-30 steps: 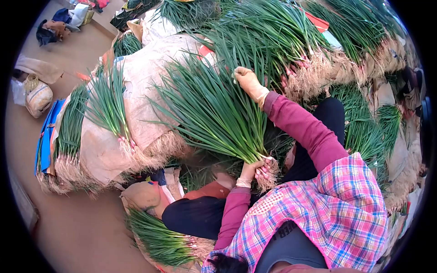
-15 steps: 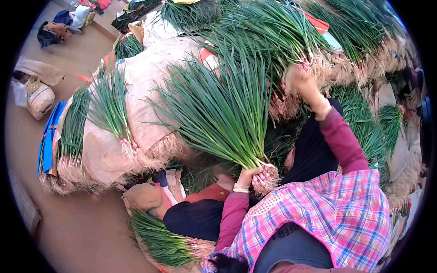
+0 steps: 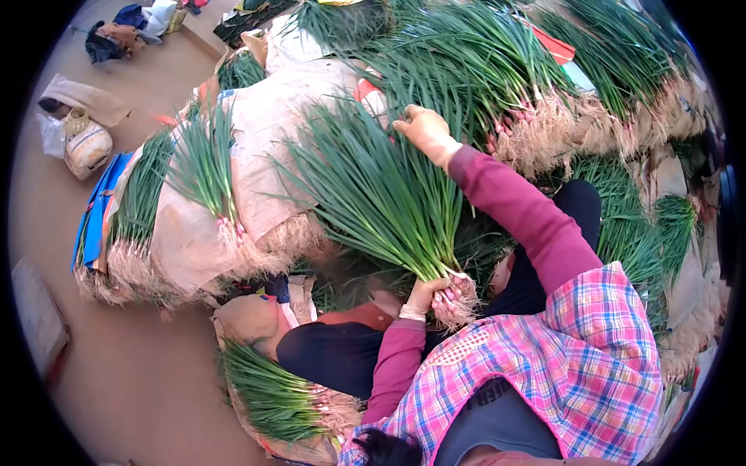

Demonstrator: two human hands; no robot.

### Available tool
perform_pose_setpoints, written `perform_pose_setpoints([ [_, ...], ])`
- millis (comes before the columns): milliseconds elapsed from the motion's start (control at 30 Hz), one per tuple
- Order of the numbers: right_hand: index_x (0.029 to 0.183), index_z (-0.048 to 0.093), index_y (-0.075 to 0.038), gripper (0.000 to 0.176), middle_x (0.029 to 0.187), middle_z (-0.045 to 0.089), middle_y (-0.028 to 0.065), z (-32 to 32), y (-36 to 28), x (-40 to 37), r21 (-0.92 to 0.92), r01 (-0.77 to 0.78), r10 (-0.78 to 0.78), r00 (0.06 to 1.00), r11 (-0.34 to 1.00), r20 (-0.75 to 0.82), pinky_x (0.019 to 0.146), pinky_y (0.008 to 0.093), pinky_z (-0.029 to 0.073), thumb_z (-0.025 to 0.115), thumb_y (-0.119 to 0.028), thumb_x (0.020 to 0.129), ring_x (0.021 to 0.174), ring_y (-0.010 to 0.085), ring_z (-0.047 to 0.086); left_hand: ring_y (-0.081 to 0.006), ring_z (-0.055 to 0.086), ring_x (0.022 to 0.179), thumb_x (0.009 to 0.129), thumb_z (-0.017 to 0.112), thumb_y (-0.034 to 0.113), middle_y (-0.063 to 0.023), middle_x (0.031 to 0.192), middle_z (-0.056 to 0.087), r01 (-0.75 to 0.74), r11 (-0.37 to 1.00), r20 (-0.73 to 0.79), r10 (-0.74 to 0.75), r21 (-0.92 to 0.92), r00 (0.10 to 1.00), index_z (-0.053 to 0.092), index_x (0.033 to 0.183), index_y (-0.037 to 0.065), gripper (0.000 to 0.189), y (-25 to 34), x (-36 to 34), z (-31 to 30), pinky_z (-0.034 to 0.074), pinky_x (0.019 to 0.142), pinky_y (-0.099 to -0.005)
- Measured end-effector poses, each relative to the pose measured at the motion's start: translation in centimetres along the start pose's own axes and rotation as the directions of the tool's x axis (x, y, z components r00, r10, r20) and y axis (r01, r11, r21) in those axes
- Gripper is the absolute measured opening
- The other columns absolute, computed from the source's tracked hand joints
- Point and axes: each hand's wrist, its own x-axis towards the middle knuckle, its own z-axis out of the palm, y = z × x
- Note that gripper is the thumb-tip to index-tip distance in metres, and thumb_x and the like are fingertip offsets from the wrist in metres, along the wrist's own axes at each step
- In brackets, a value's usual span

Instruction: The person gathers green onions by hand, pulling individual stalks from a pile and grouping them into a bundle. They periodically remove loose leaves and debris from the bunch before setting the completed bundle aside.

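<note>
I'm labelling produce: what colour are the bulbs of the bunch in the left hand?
The bulbs are pink; the head view, the only one, shows it.

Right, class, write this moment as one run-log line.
left hand: gripping onion bunch near roots | right hand: beside leaves, hold unclear

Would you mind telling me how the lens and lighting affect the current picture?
All in the head view: black, curved borders suggest a wide-angle lens; light falls brightly on the pale sheet, with darker shade beneath the held bunch; the left hand looks fairly clear.
</note>
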Motion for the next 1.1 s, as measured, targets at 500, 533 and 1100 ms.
perform_pose_setpoints([
  [500, 0.129, 0.051, -0.006, 0.039, 0.103, 0.064, 0.0047, -11.3, 4.3, -7.7, 0.659, 0.058, 0.139, 0.960, 0.750, -0.242, 0.048, 0.0202, 0.038, 0.060, -0.023, 0.094, 0.053, 0.0052, 0.045, -0.0165, 0.064, 0.052, 0.080, 0.059, 0.011, -0.0148, 0.081, 0.070, 0.005, 1.000, 0.012, -0.005, 0.007, 1.000, 0.066, 0.105, -0.009, 0.032, -1.0, 0.5, -1.2, 0.048, 0.042, -0.0223],
  [533, 0.130, 0.051, -0.005, 0.041, 0.103, 0.064, 0.0056, -11.1, 6.3, -10.2, 0.590, -0.006, 0.179, 0.955, 0.807, -0.235, 0.048, 0.0201, 0.038, 0.059, -0.023, 0.095, 0.053, 0.0051, 0.045, -0.0161, 0.063, 0.046, 0.081, 0.059, 0.015, -0.0140, 0.073, 0.069, -0.028, 1.000, -0.008, 0.028, 0.014, 1.000, 0.066, 0.105, -0.008, 0.034, -1.3, 0.6, -0.9, 0.044, 0.038, -0.0195],
  [1100, 0.095, 0.064, -0.003, 0.010, 0.082, 0.063, 0.0015, -6.8, 10.1, -19.3, 0.687, 0.011, 0.034, 0.998, 0.727, -0.053, 0.061, 0.0233, 0.046, 0.062, -0.013, 0.091, 0.069, 0.0092, 0.057, -0.0222, 0.067, 0.063, 0.071, 0.060, 0.016, -0.0185, 0.081, 0.068, -0.041, 0.934, 0.049, 0.062, -0.356, 0.997, 0.061, 0.106, -0.010, 0.043, -0.8, -1.2, 1.7, 0.058, 0.063, -0.0321],
])
